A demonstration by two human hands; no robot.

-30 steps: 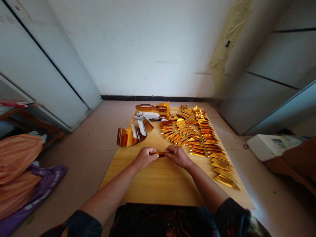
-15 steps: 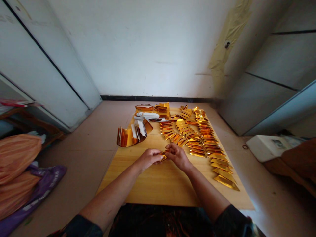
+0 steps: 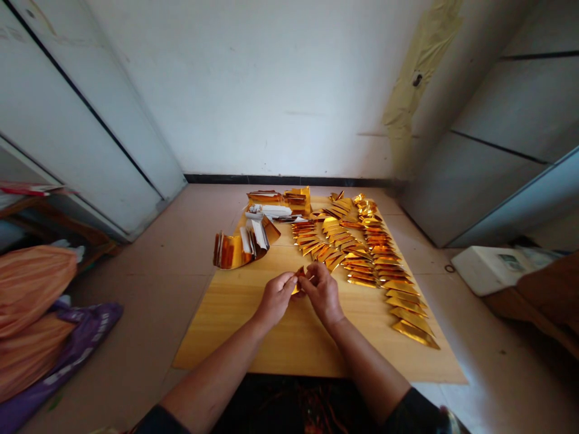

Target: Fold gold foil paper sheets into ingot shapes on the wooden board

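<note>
Right at the middle of the wooden board (image 3: 217, 337), both hands are up and busy: the left hand (image 3: 275, 298) and the right hand (image 3: 322, 293) pinch a small folded piece of gold foil paper (image 3: 298, 281) between their fingertips, neither hand clenched, the piece half hidden behind the fingers. It looks feather-light and thin, the sort of thing that creases at a careless squeeze and slides on its shiny face, so the folded edges look like the place to hold it, and lightly. Just beyond, to the right, rows of folded gold foil triangles (image 3: 362, 253) fan across the board; far left sits a curved stack of gold foil sheets (image 3: 230, 251) beside bundled white paper (image 3: 259, 234).
</note>
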